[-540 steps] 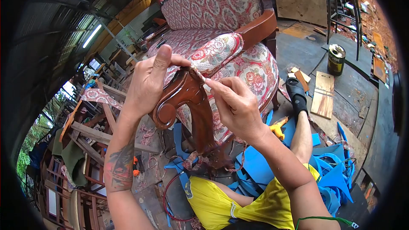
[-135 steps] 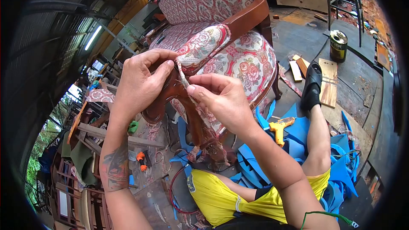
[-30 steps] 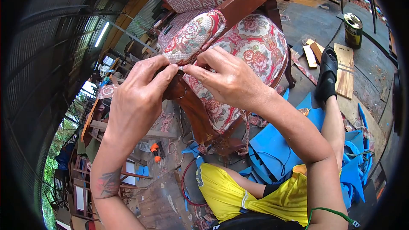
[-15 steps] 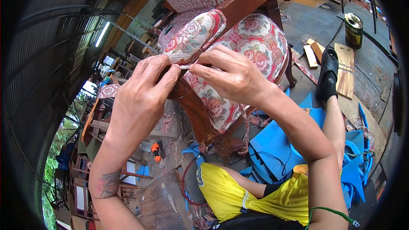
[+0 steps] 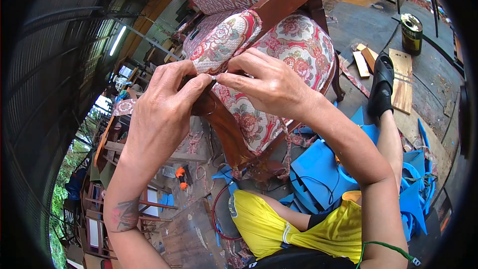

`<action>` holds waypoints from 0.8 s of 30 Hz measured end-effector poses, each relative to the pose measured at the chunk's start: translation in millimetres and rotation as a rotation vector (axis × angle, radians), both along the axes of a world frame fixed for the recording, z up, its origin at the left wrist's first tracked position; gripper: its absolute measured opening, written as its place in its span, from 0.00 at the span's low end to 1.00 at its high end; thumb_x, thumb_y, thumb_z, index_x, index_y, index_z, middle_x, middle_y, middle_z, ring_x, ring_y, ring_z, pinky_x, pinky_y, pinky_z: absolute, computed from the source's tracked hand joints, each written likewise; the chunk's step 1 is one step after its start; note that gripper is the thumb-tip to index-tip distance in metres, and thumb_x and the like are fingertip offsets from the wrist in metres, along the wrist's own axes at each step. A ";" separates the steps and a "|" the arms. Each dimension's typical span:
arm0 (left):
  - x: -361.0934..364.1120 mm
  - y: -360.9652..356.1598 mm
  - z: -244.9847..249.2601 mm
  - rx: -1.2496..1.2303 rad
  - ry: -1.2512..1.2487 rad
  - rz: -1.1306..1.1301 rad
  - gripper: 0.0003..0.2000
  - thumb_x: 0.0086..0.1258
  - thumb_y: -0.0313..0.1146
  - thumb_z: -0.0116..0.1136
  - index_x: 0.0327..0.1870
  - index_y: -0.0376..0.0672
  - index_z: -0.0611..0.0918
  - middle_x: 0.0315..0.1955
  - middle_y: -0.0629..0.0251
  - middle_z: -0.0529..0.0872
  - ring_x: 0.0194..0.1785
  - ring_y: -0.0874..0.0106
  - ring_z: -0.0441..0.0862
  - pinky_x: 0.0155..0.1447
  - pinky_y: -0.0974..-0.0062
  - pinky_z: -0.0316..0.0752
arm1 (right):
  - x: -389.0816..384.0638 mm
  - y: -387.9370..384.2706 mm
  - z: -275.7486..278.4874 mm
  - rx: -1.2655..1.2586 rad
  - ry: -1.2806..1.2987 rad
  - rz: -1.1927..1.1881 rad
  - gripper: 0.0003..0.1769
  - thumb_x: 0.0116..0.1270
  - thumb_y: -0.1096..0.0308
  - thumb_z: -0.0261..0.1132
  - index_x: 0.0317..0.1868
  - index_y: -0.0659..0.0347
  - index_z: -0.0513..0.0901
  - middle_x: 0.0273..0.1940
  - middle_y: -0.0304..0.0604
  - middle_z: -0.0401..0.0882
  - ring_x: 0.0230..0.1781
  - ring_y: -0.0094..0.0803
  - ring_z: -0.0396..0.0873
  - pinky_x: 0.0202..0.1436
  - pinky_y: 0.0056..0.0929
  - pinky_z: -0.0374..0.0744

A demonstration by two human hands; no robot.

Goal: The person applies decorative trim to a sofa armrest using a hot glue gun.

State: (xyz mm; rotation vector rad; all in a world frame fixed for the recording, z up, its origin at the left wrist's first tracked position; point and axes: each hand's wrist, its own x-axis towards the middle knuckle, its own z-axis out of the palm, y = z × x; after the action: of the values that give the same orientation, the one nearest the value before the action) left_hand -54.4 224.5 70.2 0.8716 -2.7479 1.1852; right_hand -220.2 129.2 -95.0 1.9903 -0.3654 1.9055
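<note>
A carved wooden armchair (image 5: pixel 226 129) with red floral upholstery stands in front of me. Its padded armrest (image 5: pixel 219 40) is covered in the same fabric. My left hand (image 5: pixel 164 114) wraps over the curled front end of the wooden arm, fingertips pressing a thin floral trim strip (image 5: pixel 213 76) against the underside edge of the pad. My right hand (image 5: pixel 269 87) pinches the same trim from the right, thumb and forefinger meeting the left fingers. The rest of the strip is hidden under my hands.
Blue foam offcuts (image 5: pixel 323 169) cover the floor by my legs. A paint can (image 5: pixel 411 27) and wood scraps (image 5: pixel 401 79) lie on the floor at right. An orange tool (image 5: pixel 180 174) and a red cord (image 5: pixel 215 214) lie below the chair. Furniture frames stack at left.
Over the last second my fingertips have closed tighter together on the trim at the pad's edge. Earlier the trim hung loose down the arm and a yellow glue gun lay in view.
</note>
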 end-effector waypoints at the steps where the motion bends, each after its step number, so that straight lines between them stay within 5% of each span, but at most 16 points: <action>1: 0.1 -0.1 0.8 0.008 -0.005 -0.003 0.19 0.63 0.18 0.65 0.55 0.43 0.85 0.52 0.56 0.82 0.55 0.56 0.83 0.58 0.60 0.81 | -0.1 0.5 0.3 0.003 0.002 0.001 0.22 0.56 0.75 0.70 0.54 0.61 0.83 0.45 0.44 0.79 0.46 0.40 0.81 0.49 0.36 0.84; 5: 0.3 0.0 -0.2 0.003 -0.003 -0.020 0.20 0.58 0.16 0.62 0.53 0.40 0.85 0.51 0.58 0.83 0.58 0.56 0.82 0.57 0.61 0.82 | 0.3 1.5 4.4 -0.037 -0.058 0.051 0.30 0.48 0.83 0.71 0.56 0.59 0.85 0.44 0.45 0.80 0.42 0.40 0.82 0.44 0.37 0.84; 7: 1.3 0.1 -0.6 0.001 -0.002 -0.023 0.20 0.58 0.16 0.62 0.54 0.40 0.86 0.52 0.58 0.83 0.58 0.56 0.82 0.57 0.61 0.82 | -2.7 -0.5 4.3 -0.027 -0.011 -0.016 0.21 0.55 0.75 0.71 0.52 0.60 0.84 0.44 0.43 0.79 0.46 0.39 0.81 0.48 0.35 0.85; 14: 0.4 1.9 -1.4 -0.011 -0.012 -0.018 0.20 0.59 0.17 0.62 0.54 0.40 0.86 0.52 0.57 0.83 0.59 0.56 0.82 0.58 0.61 0.83 | -0.8 -4.9 4.4 -0.060 -0.049 -0.007 0.27 0.48 0.81 0.73 0.52 0.60 0.86 0.45 0.45 0.82 0.44 0.41 0.84 0.45 0.35 0.86; 24: 1.9 2.6 -2.9 -0.042 -0.055 -0.008 0.21 0.59 0.18 0.62 0.56 0.39 0.84 0.53 0.58 0.81 0.60 0.56 0.81 0.58 0.62 0.83 | 9.4 -1.9 4.8 -0.131 -0.109 -0.142 0.17 0.56 0.73 0.70 0.48 0.64 0.86 0.45 0.44 0.79 0.45 0.38 0.81 0.48 0.34 0.84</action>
State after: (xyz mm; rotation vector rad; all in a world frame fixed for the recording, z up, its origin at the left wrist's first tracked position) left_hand -52.6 227.1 67.3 0.8354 -2.7554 1.2791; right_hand -210.8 127.3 -90.2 1.7349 -0.3888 1.9021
